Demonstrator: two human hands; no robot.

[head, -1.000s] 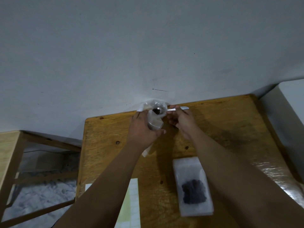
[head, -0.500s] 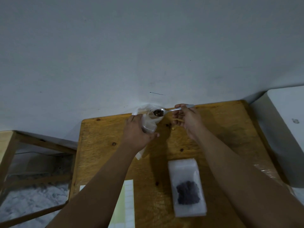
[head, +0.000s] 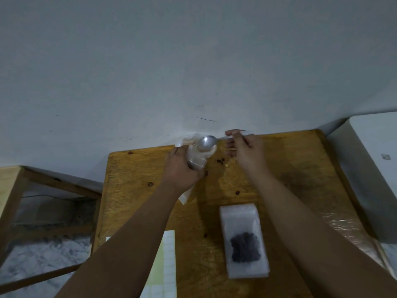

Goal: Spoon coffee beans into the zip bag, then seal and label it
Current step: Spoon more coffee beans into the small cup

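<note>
Emptied of the dark beans it was carrying half a second ago, the spoon (head: pixel 207 141) is now showing a bare, shiny bowl at the mouth of the zip bag (head: pixel 196 160). At the near edge of the table (head: pixel 290 168), a sheet of labels (head: pixel 166 265) is lying partly hidden under the left forearm. Just right of it, a white foam pad (head: pixel 243 216) is carrying a dark heap of coffee beans (head: pixel 245 249). Farther in, the left hand (head: pixel 182 166) is wrapping its fingers around the clear zip bag, holding it with its mouth toward the far edge. The right hand (head: pixel 247 147) is pinching the spoon's handle, the bowl pointing left at the bag. A few stray beans (head: pixel 219 161) are lying on the wood between the hands. A white box (head: pixel 373 164) is standing beside the table's right edge.
</note>
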